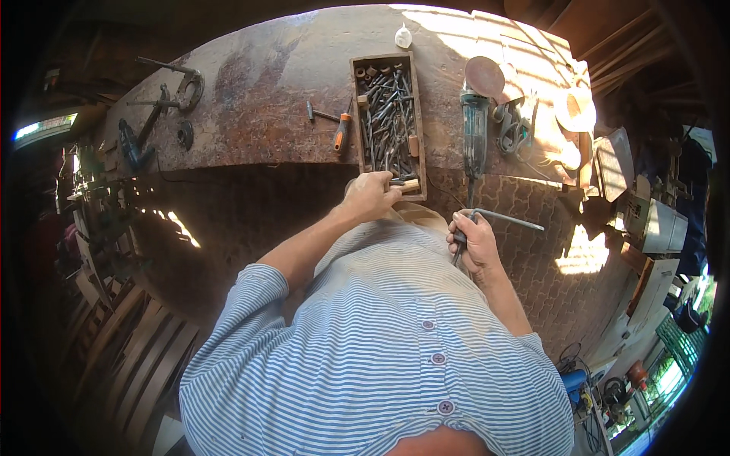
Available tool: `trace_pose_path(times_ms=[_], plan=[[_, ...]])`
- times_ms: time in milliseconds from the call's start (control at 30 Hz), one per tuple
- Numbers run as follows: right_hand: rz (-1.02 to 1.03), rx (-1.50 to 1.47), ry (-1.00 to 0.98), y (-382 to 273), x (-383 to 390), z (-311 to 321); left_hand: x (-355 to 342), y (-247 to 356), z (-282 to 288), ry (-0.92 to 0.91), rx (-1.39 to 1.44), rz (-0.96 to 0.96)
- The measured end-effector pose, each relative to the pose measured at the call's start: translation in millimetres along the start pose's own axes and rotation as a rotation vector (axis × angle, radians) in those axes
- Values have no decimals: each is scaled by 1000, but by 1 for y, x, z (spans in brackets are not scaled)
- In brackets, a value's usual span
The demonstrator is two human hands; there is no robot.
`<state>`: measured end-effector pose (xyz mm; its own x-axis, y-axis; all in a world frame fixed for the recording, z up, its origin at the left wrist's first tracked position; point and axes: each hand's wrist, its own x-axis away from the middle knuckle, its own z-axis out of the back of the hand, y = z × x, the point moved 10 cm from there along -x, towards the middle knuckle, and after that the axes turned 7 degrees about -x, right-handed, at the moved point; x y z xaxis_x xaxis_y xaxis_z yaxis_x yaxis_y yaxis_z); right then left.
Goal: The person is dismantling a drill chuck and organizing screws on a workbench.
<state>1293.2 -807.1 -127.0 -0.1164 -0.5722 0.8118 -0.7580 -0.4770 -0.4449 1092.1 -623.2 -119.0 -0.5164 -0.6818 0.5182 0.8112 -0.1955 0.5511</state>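
In my right hand (477,242), the fingers are closed round a bent grey metal rod (509,219) whose long arm points right. Dark metal pieces (459,239) also show in that grip; their kind is unclear. My left hand (371,196) is at the near left corner of a long wooden box (417,121), its fingers curled over the rim. What they pinch, if anything, is hidden. Many loose drill bits and metal pieces (389,110) fill the box, and a light wooden block (409,185) lies at its near end, beside my left fingers.
A worn workbench (251,99) spans the far side. Left of the box lie an orange-handled screwdriver (342,134) and a small hammer (325,115). An angle grinder (474,125) with its cord is to the right, a power drill (134,146) far left.
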Motion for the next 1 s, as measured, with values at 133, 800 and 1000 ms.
trace_pose_path(times_ms=[133, 800, 1000], plan=[[-5, 35, 117, 7, -11, 19, -13, 7, 37, 277, -106, -63], [-55, 9, -192, 4, 13, -13, -45, 20, 57, 264, -119, -112], [-131, -21, -133, 9, 13, -10, -125, 6, 100, 328, -144, -10]])
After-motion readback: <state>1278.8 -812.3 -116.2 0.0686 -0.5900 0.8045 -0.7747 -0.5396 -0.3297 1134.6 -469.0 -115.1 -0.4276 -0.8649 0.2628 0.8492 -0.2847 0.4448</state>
